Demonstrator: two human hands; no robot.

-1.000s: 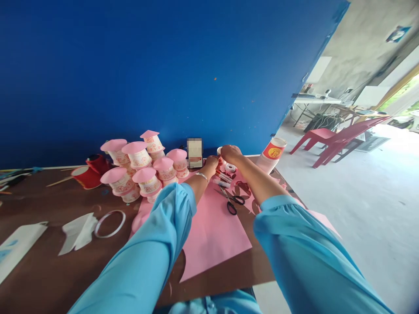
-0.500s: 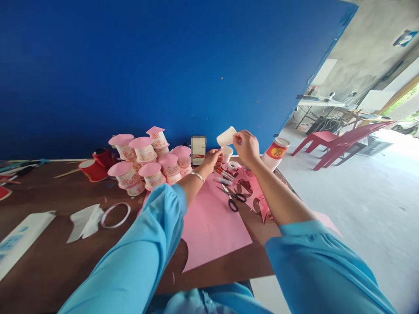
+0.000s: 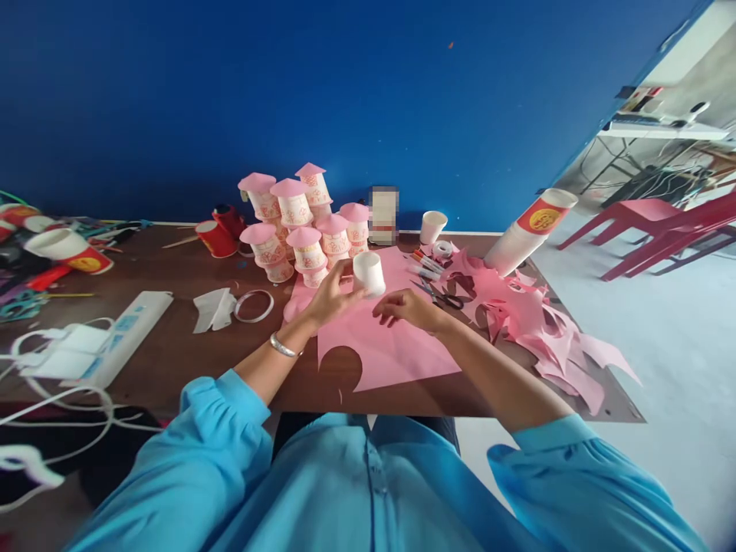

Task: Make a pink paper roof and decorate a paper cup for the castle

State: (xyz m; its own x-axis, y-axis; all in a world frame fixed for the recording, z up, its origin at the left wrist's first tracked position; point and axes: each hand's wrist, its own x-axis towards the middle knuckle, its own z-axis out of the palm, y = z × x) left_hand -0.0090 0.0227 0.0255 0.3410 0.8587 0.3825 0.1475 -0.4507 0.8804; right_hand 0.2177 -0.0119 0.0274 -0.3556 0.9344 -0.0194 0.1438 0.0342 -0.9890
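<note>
My left hand (image 3: 330,297) holds a small white paper cup (image 3: 369,274) upside down over a sheet of pink paper (image 3: 391,345). My right hand (image 3: 409,308) hovers just right of the cup, fingers loosely curled over the sheet, holding nothing that I can see. Another white cup (image 3: 432,227) stands upright near the wall. Black scissors (image 3: 445,297) lie just beyond my right hand, with markers (image 3: 422,264) and a tape roll (image 3: 442,249) behind them.
Several cups topped with pink paper roofs (image 3: 299,222) are grouped at the back. A tilted cup stack (image 3: 526,230) leans at the right, pink scraps (image 3: 534,322) beside it. A tape ring (image 3: 254,305), power strip (image 3: 123,337), cables and red cups (image 3: 215,238) lie to the left.
My hands drew back from the far table edge toward me. The white cup lifted by my right hand is now in my left hand over the pink sheet. The camera tilted down.
</note>
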